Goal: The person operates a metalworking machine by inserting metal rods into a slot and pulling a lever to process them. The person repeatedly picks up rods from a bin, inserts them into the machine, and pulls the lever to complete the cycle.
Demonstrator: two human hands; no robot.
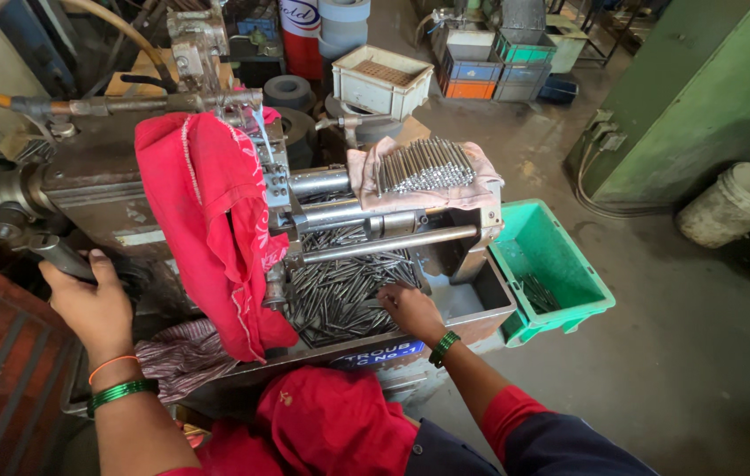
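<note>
The left hand [93, 304] is closed around a dark metal lever [56, 256] at the side of the machine [93, 189], while the right hand [408, 310] is laid, fingers bent, on a heap of thin metal rods [340, 291] lying in the steel tray [490, 304] under the machine's horizontal bars [388, 243]; whether a rod is actually pinched cannot be told. The rods are thus found in the tray, just below the bars, with a second bundle of rods [423, 165] rested on a pale cloth [472, 189] on top. The likeliest mishap is judged to be a trapped finger, since the right hand is held close beneath the bars while the lever is gripped by the other hand. A red cloth [216, 220] is draped over the machine next to the mechanism and could be caught in it. The bundle on the pale cloth is perched near an edge and could be shaken off toward the green crate [586, 295] or the floor [701, 353]. Rod ends may also prick the bare palm if the heap is pressed hard.
</note>
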